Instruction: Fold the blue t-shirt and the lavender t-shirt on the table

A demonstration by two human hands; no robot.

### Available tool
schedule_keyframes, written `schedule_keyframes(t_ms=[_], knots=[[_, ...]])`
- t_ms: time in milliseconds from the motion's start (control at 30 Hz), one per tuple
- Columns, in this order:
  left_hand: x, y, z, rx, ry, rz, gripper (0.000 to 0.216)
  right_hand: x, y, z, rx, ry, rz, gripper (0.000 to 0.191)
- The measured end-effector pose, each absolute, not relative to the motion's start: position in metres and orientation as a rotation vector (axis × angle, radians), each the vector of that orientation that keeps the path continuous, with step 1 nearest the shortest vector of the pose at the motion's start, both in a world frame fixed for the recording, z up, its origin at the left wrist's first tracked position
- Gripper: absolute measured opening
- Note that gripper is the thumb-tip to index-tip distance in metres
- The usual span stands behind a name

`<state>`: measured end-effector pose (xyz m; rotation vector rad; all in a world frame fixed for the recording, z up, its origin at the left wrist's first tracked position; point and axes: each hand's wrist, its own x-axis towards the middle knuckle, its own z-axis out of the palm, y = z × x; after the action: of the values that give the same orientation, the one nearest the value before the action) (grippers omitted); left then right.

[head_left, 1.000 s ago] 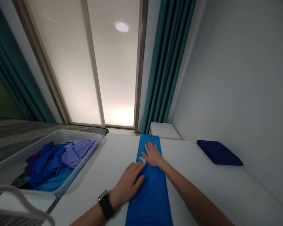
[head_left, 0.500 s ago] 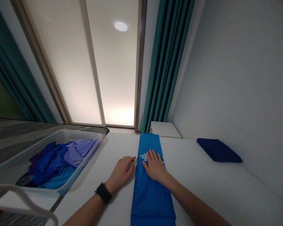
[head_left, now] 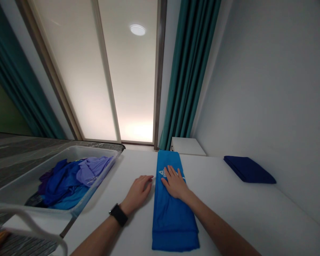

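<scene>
A smooth blue garment [head_left: 174, 217], folded into a long, faintly creased strip, is laid on the flat white desk [head_left: 216, 174]. It is covered by the right hand [head_left: 176, 183], flattened, fingers slightly spread; beside it the left hand [head_left: 138, 192] is held empty, loosely curved.

Bare table [head_left: 213, 174] gives a hand a lane from the blue garment [head_left: 174, 218] to the navy cloth [head_left: 249, 171] at frame right; the right forearm [head_left: 216, 222] crosses its near part. At lower left, the bin [head_left: 77, 151] blocks low sideways passage, its top open.
</scene>
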<state>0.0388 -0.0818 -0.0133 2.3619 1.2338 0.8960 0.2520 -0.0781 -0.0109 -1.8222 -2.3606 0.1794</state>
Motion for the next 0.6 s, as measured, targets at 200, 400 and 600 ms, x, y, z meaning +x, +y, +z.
schedule_keyframes(t_ms=[200,400,600], knots=[[0.038,-0.076,-0.018,2.442,1.150,0.847,0.042,0.246,-0.112,-0.008,-1.564,-2.490,0.318,0.062],[0.034,-0.054,-0.008,2.656,0.955,0.613,0.055,0.238,-0.126,-0.009,-1.561,-2.473,0.274,0.065],[0.038,-0.041,0.000,2.761,0.900,0.533,0.051,0.236,-0.128,-0.010,-1.573,-2.460,0.227,0.065]])
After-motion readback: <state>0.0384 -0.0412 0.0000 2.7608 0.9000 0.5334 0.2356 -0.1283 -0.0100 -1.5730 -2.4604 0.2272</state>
